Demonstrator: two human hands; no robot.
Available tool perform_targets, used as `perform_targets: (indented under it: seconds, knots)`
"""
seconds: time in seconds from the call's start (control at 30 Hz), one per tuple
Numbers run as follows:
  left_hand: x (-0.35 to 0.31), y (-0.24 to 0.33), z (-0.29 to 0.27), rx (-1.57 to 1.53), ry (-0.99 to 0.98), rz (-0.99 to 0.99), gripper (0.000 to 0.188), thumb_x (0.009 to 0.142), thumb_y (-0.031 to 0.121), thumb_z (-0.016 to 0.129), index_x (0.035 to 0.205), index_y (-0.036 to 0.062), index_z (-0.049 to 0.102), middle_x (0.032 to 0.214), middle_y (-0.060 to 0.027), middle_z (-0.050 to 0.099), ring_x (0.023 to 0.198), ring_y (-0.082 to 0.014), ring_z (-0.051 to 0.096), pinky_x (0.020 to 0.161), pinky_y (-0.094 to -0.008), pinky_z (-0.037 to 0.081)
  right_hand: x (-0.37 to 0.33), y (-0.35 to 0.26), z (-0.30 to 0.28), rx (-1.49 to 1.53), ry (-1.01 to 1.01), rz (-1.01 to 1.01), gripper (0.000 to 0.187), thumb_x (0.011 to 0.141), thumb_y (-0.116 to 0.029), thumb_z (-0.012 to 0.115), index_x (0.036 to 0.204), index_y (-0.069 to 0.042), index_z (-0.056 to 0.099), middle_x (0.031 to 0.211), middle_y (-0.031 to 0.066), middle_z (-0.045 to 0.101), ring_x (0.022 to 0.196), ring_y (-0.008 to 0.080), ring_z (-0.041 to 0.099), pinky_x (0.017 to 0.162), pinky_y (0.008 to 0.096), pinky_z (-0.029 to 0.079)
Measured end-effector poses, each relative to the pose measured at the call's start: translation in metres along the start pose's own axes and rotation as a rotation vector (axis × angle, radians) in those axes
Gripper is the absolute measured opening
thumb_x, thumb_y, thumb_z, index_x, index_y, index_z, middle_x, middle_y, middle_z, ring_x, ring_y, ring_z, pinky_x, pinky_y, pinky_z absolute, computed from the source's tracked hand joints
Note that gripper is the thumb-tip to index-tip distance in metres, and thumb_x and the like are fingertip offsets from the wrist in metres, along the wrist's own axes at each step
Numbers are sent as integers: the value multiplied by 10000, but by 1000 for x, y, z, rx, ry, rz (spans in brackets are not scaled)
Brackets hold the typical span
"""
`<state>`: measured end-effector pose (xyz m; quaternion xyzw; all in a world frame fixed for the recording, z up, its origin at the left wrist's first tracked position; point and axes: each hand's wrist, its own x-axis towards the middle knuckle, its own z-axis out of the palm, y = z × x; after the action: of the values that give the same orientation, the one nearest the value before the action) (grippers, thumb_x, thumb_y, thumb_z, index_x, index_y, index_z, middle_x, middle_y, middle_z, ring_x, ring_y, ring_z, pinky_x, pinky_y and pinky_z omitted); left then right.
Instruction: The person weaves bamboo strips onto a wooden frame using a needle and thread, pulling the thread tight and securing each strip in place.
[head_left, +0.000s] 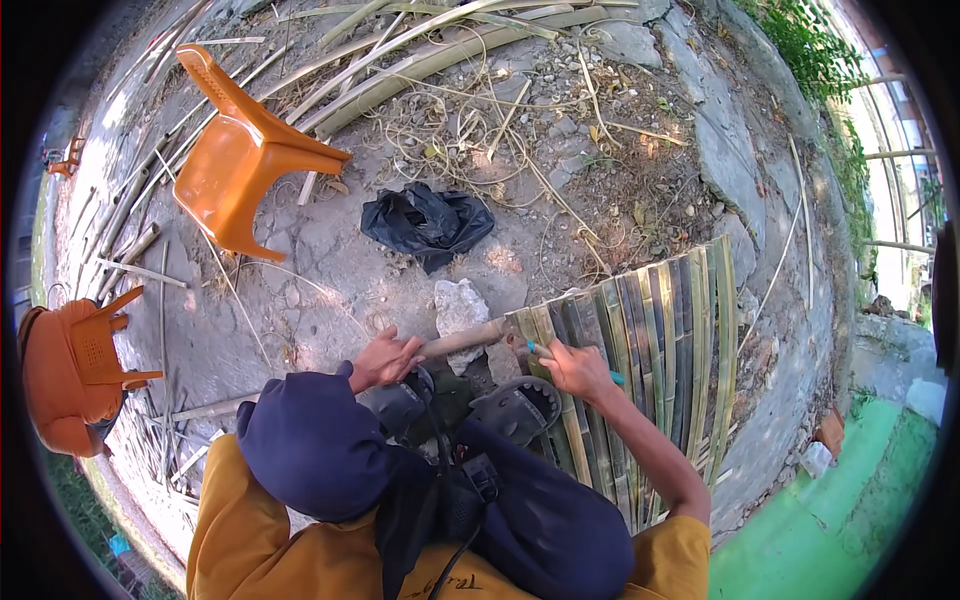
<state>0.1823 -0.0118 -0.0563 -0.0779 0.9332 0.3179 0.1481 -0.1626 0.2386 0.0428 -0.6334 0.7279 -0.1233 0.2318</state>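
My left hand [388,357] is closed around a round bamboo pole [455,341], which slants from the lower left up to a cut end near the middle. Just right of that end, my right hand [575,372] grips a slim tool [617,379] with teal parts showing on both sides of the fist; its kind is not clear. Under the right hand and forearm lies a row of split bamboo slats [640,340], green and brown, side by side. A pale rock [461,305] sits beside the pole near its end. My dark sandals [518,408] are just below the pole.
A black plastic bag [428,222] lies ahead on broken concrete. An orange plastic chair [225,165] stands at the upper left, and another orange chair [95,345] at the left edge. Bamboo lengths [440,58] and thin shavings [470,140] litter the far ground. Green floor [830,510] borders the right.
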Motion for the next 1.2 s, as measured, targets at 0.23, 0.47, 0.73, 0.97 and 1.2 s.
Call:
perform_targets:
  seconds: [0.23, 0.47, 0.73, 0.97, 1.2]
  knots:
    - [-13, 5, 0, 36, 25, 0, 252, 1076, 320, 519, 1154, 81, 500, 705, -149, 642, 694, -396, 583, 852, -452, 392, -6, 3, 1, 190, 83, -178, 255, 997, -321, 666, 952, -82, 591, 728, 129, 667, 596, 371, 670, 526, 479, 519]
    - [-23, 5, 0, 1, 28, -45, 277, 1086, 332, 502, 1164, 67, 506, 703, -147, 652, 699, -379, 617, 860, -451, 393, 1, -22, -14, 340, 140, -382, 287, 997, -333, 661, 1023, -63, 565, 803, 181, 710, 656, 427, 682, 564, 526, 525]
    - [-28, 5, -4, 8, -18, -71, 260, 1069, 301, 518, 1177, 65, 505, 715, -136, 638, 694, -374, 615, 858, -440, 394, -1, -33, -16, 315, 97, -237, 291, 985, -347, 669, 1049, -80, 574, 828, 144, 718, 691, 401, 703, 625, 504, 555]
    - [-15, -4, -6, 26, 67, -34, 228, 1089, 314, 503, 1118, 88, 492, 680, -130, 635, 673, -385, 606, 853, -439, 398, 12, -35, -34, 360, 86, -24, 243, 994, -276, 678, 1037, -58, 579, 752, 178, 706, 717, 424, 706, 609, 527, 522]
    - [-13, 6, -4, -38, 141, 29, 226, 1086, 306, 503, 1111, 82, 480, 655, -138, 616, 654, -395, 605, 836, -452, 397, -4, -29, 4, 250, 33, 190, 250, 972, -268, 684, 997, -38, 589, 764, 160, 696, 641, 410, 675, 581, 507, 519]
